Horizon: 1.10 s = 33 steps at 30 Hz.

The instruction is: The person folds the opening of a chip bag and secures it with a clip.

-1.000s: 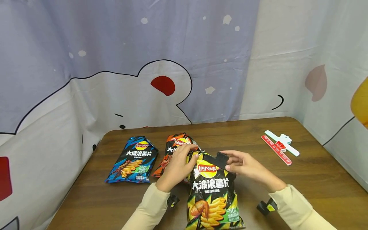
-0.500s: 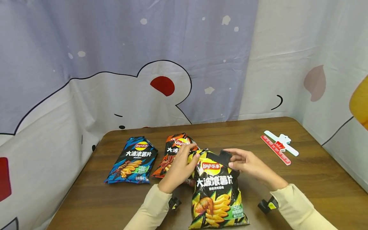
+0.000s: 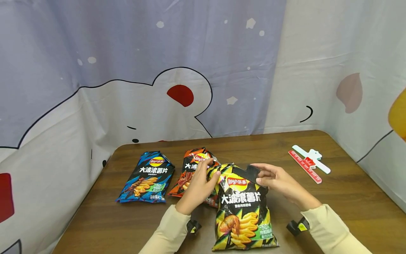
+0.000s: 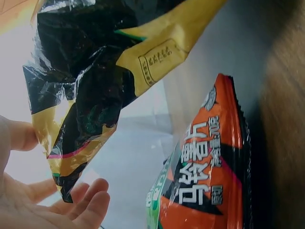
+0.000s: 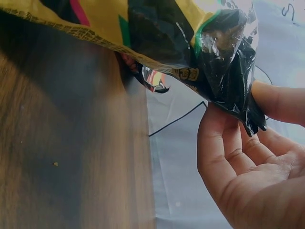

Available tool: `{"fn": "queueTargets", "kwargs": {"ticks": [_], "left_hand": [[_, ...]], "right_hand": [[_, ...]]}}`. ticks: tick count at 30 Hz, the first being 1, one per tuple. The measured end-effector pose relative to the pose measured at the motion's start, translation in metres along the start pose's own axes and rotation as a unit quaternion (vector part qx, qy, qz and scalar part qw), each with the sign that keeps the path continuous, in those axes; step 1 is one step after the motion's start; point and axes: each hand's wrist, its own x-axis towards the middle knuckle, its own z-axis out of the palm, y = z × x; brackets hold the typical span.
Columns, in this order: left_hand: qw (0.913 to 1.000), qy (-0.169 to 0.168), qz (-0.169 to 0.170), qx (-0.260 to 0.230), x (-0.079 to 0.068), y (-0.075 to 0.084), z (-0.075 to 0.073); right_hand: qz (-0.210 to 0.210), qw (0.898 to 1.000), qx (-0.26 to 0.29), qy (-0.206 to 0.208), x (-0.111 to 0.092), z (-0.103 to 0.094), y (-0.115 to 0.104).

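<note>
Both hands pinch the top corners of the black-yellow chip bag point(image 3: 242, 208), left hand point(image 3: 198, 187) and right hand point(image 3: 279, 181), at the table's near edge. Light, crinkly, probably slippery; contents fragile.

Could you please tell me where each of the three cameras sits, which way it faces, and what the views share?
Head: worn on the head, facing forward and down at the table; both hands and sleeves show.
Left wrist: beneath the left hand, looking up along the fingers at the yellow-black chip bag.
Right wrist: beneath the right hand, facing the same bag's corner.
Shared: all three show that bag; head and left wrist also show the orange bag.
</note>
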Motion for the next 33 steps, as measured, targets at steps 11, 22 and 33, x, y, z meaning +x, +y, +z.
{"fn": "queueTargets", "kwargs": {"ticks": [11,22,33], "left_hand": [[0.9956,-0.023,-0.053,-0.074,0.002,0.004,0.005],[0.9896,-0.053,-0.089,-0.099,0.005,0.004,0.013],[0.9887,-0.062,-0.086,-0.106,0.006,0.002,0.025]], "right_hand": [[-0.005,1.000,0.001,0.016,0.000,-0.007,0.002],[0.000,0.999,-0.009,0.044,0.004,-0.019,0.007],[0.012,0.998,0.002,0.054,0.010,-0.027,0.013]]}}
